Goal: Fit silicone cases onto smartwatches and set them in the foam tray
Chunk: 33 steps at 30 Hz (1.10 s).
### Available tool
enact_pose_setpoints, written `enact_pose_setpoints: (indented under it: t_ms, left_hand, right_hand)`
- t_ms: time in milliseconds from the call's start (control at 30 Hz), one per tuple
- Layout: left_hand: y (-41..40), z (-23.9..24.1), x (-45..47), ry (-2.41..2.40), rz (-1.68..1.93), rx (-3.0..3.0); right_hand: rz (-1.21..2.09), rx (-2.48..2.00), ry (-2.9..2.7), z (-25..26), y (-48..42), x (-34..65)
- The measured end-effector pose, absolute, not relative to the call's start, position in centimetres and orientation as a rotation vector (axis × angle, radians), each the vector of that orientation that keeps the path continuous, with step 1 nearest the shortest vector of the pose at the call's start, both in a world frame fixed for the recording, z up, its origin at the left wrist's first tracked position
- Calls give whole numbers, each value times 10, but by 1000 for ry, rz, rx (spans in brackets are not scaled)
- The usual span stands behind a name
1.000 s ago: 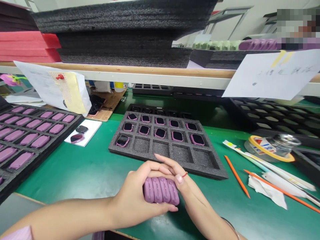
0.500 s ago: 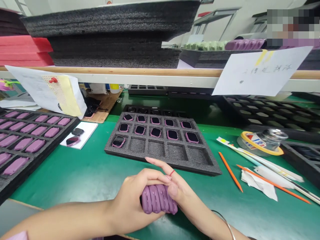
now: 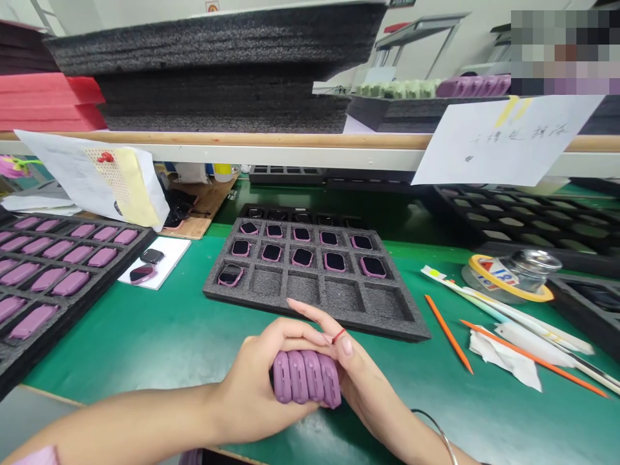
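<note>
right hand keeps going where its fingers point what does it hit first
The black foam tray, probably: the fingers overlap its near edge in view, height above it unclear.

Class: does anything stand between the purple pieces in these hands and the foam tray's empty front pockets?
Only the right hand partly does: its fingers lie above the purple pieces and reach toward the foam tray's rim. Otherwise just green bench mat separates them from the empty pockets.
</note>
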<state>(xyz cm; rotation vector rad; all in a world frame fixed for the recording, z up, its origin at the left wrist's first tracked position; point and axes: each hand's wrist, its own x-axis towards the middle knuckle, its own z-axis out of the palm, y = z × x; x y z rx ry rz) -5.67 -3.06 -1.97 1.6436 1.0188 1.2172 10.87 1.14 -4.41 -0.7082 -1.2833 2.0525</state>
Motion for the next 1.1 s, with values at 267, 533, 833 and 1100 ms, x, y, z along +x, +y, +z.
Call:
enact_pose_setpoints:
  t_ms: [267,533,833,1100]
  left_hand:
    - [-31,-21,-58,965,1197,1627]
    - [-25,-33,-60,836,1240,1740]
    - [-29,-33,-59,964,1154,1876]
    - [-23,-17,-55,794,917,1127]
  right_hand:
    - [1956,-727,-1393,-37,12,108]
    - [1892,-854,-1435,-31,7,104]
    - [1168,-703,-1796,-29,8,107]
    - [866,-567,-1967,-38,11,113]
